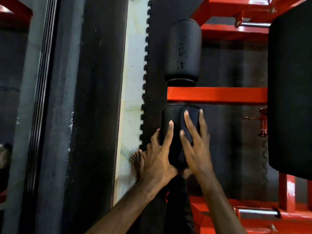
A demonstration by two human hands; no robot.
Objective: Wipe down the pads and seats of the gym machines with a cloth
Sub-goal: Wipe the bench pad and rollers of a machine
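Black interlocking floor mat (152, 92) beside pale tile strip (133, 81); bare foot (138, 160) on tile.

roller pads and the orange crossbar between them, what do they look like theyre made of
Near roller pad and far roller pad: matte black, probably foam or vinyl-covered padding; droplets bead on the far one. Orange crossbar: likely painted steel, glossy with sharp highlights.

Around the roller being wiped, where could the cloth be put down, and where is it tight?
Free: the pale floor strip between the dark wall and the mat, and the mat right of the far roller. Tight: near roller, with left hand, right hand on cloth, and red bar close above.
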